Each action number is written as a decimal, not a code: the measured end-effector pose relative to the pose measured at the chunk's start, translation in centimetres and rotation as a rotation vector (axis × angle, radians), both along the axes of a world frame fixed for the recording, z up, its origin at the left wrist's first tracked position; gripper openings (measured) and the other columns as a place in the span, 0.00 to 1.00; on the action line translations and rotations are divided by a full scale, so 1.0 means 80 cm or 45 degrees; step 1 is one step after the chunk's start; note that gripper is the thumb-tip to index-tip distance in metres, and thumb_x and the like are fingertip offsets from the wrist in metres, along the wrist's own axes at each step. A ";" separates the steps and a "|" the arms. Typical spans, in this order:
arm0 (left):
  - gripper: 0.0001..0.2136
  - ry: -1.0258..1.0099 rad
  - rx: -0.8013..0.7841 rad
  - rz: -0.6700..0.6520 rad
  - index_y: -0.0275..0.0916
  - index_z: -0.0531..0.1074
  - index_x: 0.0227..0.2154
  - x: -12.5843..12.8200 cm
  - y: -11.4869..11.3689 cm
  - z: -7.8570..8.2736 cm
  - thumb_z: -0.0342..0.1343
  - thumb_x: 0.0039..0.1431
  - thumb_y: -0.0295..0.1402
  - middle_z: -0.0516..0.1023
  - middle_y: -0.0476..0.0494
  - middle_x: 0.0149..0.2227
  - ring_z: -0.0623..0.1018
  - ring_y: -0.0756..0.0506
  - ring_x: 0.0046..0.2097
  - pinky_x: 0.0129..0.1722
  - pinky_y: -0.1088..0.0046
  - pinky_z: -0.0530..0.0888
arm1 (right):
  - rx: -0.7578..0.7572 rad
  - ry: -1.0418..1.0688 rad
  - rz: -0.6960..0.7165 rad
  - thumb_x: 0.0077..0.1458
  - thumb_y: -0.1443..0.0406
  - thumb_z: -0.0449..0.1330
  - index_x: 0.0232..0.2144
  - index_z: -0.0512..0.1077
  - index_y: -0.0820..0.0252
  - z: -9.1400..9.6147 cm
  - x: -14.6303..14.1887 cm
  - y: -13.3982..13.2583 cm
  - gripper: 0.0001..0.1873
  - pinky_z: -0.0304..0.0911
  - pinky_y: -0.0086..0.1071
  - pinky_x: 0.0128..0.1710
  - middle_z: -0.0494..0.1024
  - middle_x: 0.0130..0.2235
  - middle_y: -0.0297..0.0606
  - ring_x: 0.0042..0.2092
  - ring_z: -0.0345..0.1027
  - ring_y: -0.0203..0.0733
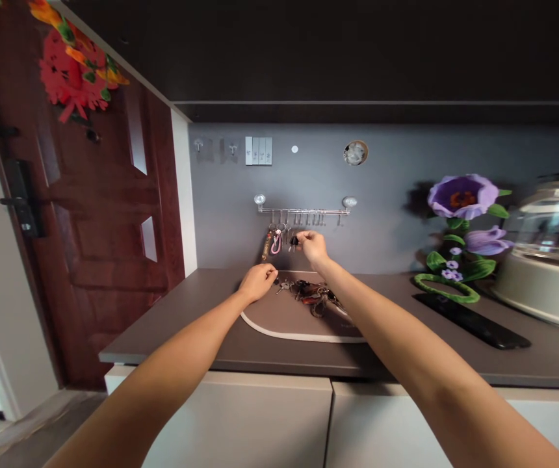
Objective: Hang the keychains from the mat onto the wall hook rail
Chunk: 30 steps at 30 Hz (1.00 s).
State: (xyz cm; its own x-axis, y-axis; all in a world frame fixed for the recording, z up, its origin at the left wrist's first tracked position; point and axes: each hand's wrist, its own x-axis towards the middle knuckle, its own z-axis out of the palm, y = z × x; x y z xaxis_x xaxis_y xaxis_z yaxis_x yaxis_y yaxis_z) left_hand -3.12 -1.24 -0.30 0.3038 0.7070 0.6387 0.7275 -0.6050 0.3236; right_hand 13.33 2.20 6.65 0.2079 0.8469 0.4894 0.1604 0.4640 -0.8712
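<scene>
My right hand [312, 247] is raised in front of the wall, its fingers pinched on a black-headed key [294, 241] just below the hook rail [303, 211]. Keys on rings and a pink strap [276, 242] hang from the rail's left hooks, beside a dark strap with lettering [266, 247]. Low over the left part of a brown mat [279, 325], my left hand [259, 282] has its fingers closed. A small dark thing shows at its fingertips, too small to name. Right of them lie a few small keys [285, 285] and a pile of keys and keyrings [314, 296].
A purple flower ornament [462, 195] with a green base stands at the right. Near it lie a black phone-like slab [474, 320] and a white appliance with a clear dome [547, 279]. A dark cabinet [357, 58] overhangs the counter [172, 325]. A red-brown door [114, 260] is at left.
</scene>
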 end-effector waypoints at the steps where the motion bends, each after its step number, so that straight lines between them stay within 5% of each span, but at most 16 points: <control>1: 0.11 0.006 -0.001 0.000 0.37 0.72 0.30 0.000 0.000 0.000 0.45 0.56 0.34 0.76 0.45 0.30 0.72 0.49 0.32 0.32 0.75 0.66 | -0.003 0.020 -0.028 0.47 0.66 0.52 0.28 0.68 0.66 0.006 0.000 0.004 0.08 0.64 0.26 0.30 0.73 0.31 0.38 0.29 0.65 0.31; 15: 0.11 0.040 -0.033 0.019 0.37 0.72 0.30 0.000 0.002 0.000 0.45 0.56 0.33 0.76 0.45 0.30 0.72 0.49 0.32 0.33 0.75 0.65 | -0.016 -0.007 -0.428 0.42 0.67 0.54 0.25 0.73 0.65 0.044 -0.006 0.047 0.09 0.62 0.29 0.35 0.77 0.32 0.43 0.34 0.69 0.39; 30: 0.10 0.062 -0.019 0.047 0.37 0.72 0.30 -0.002 0.007 -0.002 0.45 0.56 0.31 0.75 0.44 0.30 0.72 0.49 0.31 0.32 0.75 0.65 | -0.041 -0.139 -0.436 0.43 0.66 0.53 0.26 0.73 0.65 0.021 -0.004 0.059 0.10 0.62 0.29 0.35 0.76 0.31 0.42 0.33 0.69 0.38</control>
